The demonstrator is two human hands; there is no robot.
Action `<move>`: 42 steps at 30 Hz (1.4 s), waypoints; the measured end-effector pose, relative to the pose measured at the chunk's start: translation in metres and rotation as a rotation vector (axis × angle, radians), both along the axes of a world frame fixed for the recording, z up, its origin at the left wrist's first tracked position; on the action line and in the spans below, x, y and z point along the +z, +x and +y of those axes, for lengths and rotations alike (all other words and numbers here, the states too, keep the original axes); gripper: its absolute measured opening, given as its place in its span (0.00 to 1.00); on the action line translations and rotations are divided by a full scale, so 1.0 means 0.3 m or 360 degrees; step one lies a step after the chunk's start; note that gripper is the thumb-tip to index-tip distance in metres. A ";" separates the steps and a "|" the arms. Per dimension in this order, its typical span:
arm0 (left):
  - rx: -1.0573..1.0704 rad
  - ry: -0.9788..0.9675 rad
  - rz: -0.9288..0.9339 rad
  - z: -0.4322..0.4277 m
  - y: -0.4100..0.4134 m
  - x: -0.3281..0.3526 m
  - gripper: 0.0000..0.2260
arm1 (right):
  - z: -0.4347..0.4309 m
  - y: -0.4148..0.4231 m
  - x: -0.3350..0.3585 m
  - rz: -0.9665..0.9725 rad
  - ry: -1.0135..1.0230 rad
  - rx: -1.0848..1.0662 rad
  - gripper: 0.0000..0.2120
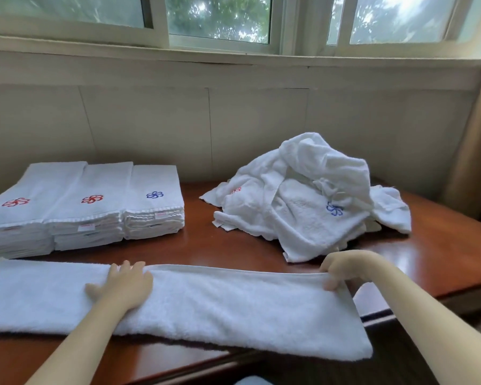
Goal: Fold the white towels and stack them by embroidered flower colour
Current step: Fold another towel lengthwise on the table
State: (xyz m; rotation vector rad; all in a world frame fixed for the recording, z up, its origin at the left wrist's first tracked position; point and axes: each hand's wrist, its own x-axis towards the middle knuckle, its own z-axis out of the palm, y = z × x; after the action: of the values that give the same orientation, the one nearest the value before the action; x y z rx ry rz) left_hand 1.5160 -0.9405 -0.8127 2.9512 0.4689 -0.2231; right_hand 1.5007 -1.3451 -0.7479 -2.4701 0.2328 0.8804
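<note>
Polished reddish-brown wood makes up the table (233, 247), glossy enough to catch the daylight. It stands against a pale panelled wall (150, 120) under a sliding window (220, 20) along the top of the frame.

Across the lower frame lies the long towel (220, 309), thick white terry with a nubbly pile, folded into a narrow band. Its long axis runs left to right, roughly along the table's near edge. Its left end is cut off by the left edge of the frame, and its right end overhangs the table at lower right. We cannot tell its flower colour from the side that faces up.

Our left hand (122, 284) lies flat on the band left of centre, fingers straight and slightly spread, pressing the pile down. Our right hand (336, 270) pinches the band's far edge near its right end, fingers curled round the doubled hem.

At middle left three squared stacks sit side by side, touching: the left red-flower stack (14, 218), the middle red-flower stack (89, 215) and the blue-flower stack (154, 209), their ribbed hems facing us. The leftmost runs out of the frame.

At middle right a rumpled heap of unfolded towels (303, 198) shows one blue flower and a sliver of a red one. We cannot make out how many towels it holds. A tan curtain (472, 162), blurred, hangs at the right edge.
</note>
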 end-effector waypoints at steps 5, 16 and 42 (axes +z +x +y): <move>0.0084 -0.0069 -0.0321 -0.146 0.009 -0.013 0.20 | 0.008 0.017 -0.017 -0.0200 -0.0464 -0.0140 0.06; -0.0215 -0.0057 -0.0470 -0.092 -0.025 -0.034 0.17 | 0.391 -0.036 -0.149 -0.1405 -0.0891 0.0339 0.14; 0.1900 -0.1864 -0.1285 0.478 -0.075 -0.001 0.24 | 0.877 0.096 -0.294 -0.1229 -0.0055 0.0812 0.29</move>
State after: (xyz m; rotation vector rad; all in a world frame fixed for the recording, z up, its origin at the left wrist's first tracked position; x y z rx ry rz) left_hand 1.4935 -0.7973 -0.8130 1.1381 1.2275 0.5855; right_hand 1.5294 -1.0822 -0.8362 -2.7340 -0.6713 0.0343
